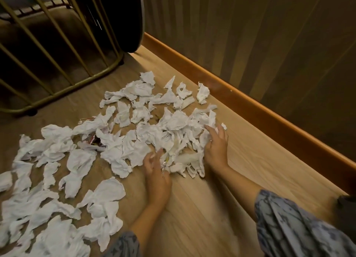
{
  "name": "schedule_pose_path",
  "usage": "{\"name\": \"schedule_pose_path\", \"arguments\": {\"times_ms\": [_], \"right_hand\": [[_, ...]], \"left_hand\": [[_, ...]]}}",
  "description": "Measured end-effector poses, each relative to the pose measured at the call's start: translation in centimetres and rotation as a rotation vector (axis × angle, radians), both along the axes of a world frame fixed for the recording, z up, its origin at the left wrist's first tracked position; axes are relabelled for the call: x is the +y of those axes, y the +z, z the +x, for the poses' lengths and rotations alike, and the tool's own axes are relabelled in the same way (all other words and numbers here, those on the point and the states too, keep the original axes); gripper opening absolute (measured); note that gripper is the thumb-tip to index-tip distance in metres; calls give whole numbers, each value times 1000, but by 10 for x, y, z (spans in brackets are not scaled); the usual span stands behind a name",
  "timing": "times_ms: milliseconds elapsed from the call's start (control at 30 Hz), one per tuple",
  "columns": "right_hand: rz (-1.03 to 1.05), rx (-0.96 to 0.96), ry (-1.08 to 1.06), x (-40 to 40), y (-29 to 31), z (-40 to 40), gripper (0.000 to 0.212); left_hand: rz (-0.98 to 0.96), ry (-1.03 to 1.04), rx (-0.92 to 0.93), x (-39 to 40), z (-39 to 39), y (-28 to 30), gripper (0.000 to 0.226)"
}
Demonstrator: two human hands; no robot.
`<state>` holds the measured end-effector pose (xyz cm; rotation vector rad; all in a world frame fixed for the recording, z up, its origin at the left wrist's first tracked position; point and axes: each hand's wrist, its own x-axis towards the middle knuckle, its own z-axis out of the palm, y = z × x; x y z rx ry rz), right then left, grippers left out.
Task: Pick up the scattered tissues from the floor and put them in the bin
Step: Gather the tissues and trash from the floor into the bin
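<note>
Many crumpled white tissues (119, 145) lie scattered over the wooden floor (202, 208), from the lower left corner up to the wall. A denser heap of tissues (177, 129) sits between my hands. My left hand (157, 172) rests at the heap's near left edge with its fingers spread, touching the tissues. My right hand (215, 147) presses against the heap's right side with its fingers extended. A small tissue scrap (223, 126) lies by its fingertips. Neither hand clearly grips anything. A dark rounded container (133, 20), possibly the bin, stands by the wall at the top.
A gold metal wire frame (57, 64) of some furniture stands at the upper left. An orange-brown skirting board (250, 102) runs along the ribbed wall on the right. Bits of foil and coloured wrapper (92, 139) lie among the tissues. A dark object (346, 208) sits at the right edge.
</note>
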<state>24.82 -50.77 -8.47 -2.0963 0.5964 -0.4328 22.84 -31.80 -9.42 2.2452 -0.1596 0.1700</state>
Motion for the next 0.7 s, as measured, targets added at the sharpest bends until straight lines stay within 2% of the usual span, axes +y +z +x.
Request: {"name": "schedule_pose_path", "arguments": {"times_ms": [67, 100, 167, 200, 233, 300, 367, 400, 467, 533, 567, 633, 700], "right_hand": [[-59, 163, 45, 3, -11, 10, 31], [-87, 249, 94, 5, -18, 9, 36], [-250, 350, 189, 11, -33, -5, 65], [-344, 319, 225, 15, -39, -15, 74], [-415, 254, 264, 17, -43, -25, 73], [-429, 81, 293, 18, -51, -43, 52], [-308, -4, 298, 21, -53, -57, 28], [-247, -6, 298, 23, -50, -63, 26], [-134, 43, 257, 26, -49, -77, 39], [-130, 68, 164, 27, -49, -91, 57], [-177, 74, 135, 27, -50, -96, 57], [-256, 76, 95, 27, -50, -104, 35], [-272, 56, 91, 27, -48, -113, 27]], "left_hand": [[195, -151, 88, -4, 15, -13, 70], [266, -219, 110, -5, 19, -22, 61], [291, -287, 109, -7, 13, -30, 35], [264, -285, 95, -6, 4, -30, 31], [227, -265, 72, -4, -6, -32, 32], [157, -197, 66, 4, -25, -33, 35], [138, -146, 43, 13, -42, -37, 27], [150, -120, 39, 16, -48, -39, 25], [126, 3, 66, 19, -60, -38, 32], [43, 114, 140, 19, -69, -29, 47], [25, 123, 160, 20, -70, -27, 56], [74, 59, 169, 24, -72, -24, 53], [150, 12, 195, 29, -73, -17, 30]]}}
